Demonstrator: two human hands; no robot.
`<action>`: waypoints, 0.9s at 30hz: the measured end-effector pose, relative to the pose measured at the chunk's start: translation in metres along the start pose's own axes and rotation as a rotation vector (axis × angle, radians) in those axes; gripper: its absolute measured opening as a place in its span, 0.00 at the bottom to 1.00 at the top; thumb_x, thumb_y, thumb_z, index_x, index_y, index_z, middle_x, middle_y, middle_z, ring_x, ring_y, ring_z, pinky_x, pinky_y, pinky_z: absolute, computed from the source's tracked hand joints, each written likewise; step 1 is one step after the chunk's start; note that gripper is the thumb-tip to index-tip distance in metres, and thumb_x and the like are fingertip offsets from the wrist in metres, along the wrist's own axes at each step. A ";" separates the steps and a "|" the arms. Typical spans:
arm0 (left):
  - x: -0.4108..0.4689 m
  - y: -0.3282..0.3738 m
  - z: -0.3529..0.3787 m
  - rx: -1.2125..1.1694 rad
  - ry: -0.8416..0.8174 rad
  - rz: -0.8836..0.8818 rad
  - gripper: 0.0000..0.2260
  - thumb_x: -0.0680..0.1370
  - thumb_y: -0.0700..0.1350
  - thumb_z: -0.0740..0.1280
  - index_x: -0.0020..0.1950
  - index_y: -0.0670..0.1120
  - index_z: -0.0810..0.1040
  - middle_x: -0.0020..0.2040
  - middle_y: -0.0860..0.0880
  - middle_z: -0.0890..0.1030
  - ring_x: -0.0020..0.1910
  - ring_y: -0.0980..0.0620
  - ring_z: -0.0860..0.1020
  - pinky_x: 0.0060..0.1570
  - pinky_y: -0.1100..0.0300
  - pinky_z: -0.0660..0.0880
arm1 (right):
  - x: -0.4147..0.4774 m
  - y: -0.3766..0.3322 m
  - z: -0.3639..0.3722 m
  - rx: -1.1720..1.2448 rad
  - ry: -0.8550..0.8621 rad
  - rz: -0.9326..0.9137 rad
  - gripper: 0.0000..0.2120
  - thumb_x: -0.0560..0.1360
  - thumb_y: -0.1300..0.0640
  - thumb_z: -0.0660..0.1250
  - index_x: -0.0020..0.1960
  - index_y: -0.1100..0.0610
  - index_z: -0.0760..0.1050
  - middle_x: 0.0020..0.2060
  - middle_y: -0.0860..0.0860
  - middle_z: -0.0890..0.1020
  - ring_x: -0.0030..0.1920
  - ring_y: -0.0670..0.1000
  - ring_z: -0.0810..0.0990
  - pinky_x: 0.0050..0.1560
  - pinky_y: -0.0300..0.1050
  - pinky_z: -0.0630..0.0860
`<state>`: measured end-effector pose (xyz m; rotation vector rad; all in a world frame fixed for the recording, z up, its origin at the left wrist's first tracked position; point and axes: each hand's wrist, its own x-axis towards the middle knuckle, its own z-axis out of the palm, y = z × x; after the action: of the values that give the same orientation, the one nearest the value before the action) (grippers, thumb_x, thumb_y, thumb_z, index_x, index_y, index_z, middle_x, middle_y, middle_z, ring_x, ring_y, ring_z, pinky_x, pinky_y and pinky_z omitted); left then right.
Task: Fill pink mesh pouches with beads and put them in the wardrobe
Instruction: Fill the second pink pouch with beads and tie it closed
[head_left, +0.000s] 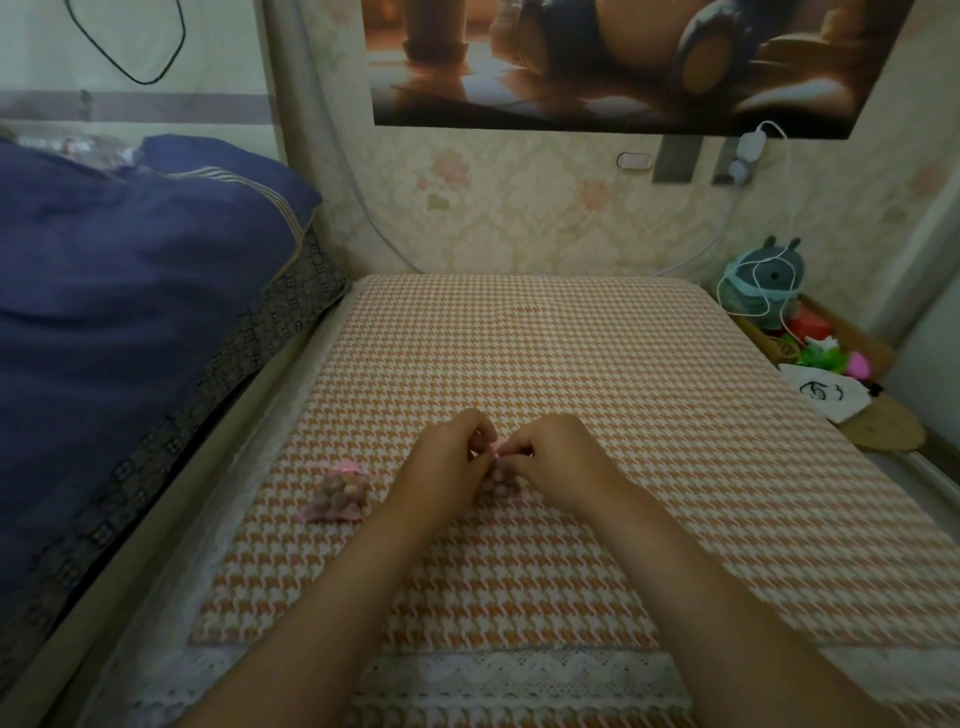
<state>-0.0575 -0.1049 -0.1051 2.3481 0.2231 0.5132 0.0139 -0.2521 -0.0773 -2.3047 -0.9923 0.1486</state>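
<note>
A pink mesh pouch (338, 492) packed with brownish beads lies closed on the orange houndstooth cloth (571, 353), left of my hands. A second bead-filled pink pouch (500, 480) sits between my hands, mostly hidden by my fingers. My left hand (449, 457) and my right hand (553, 457) meet above it, both pinching its pink top edge. No wardrobe is in view.
A dark blue quilt (130, 312) is heaped on the bed at left. Along the right edge lie a grey plush toy (769, 280) wrapped in white cable, colourful small items (826, 353), a white bag (826, 395) and a slipper (883, 428). The wallpapered wall stands behind.
</note>
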 end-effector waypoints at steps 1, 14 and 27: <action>0.000 0.000 0.000 0.001 0.003 -0.004 0.07 0.74 0.39 0.71 0.46 0.50 0.77 0.39 0.56 0.80 0.35 0.63 0.78 0.36 0.69 0.74 | 0.001 0.001 0.000 -0.042 0.008 -0.034 0.07 0.76 0.55 0.70 0.50 0.52 0.87 0.44 0.46 0.86 0.43 0.44 0.82 0.45 0.36 0.75; -0.008 0.007 0.005 -0.114 0.103 -0.172 0.08 0.72 0.41 0.74 0.37 0.52 0.80 0.33 0.56 0.80 0.29 0.61 0.77 0.32 0.67 0.72 | 0.002 0.002 0.008 0.666 -0.101 0.321 0.11 0.79 0.59 0.67 0.40 0.61 0.82 0.29 0.55 0.82 0.25 0.50 0.76 0.28 0.43 0.77; -0.007 0.007 0.008 -0.393 0.098 -0.311 0.04 0.73 0.42 0.74 0.39 0.50 0.86 0.33 0.57 0.84 0.32 0.67 0.79 0.35 0.74 0.73 | 0.008 0.012 0.011 0.642 -0.129 0.288 0.10 0.81 0.61 0.65 0.43 0.58 0.82 0.33 0.57 0.81 0.25 0.49 0.76 0.27 0.42 0.76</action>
<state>-0.0608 -0.1168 -0.1081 1.8666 0.4782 0.4698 0.0231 -0.2477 -0.0925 -1.8351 -0.5508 0.6424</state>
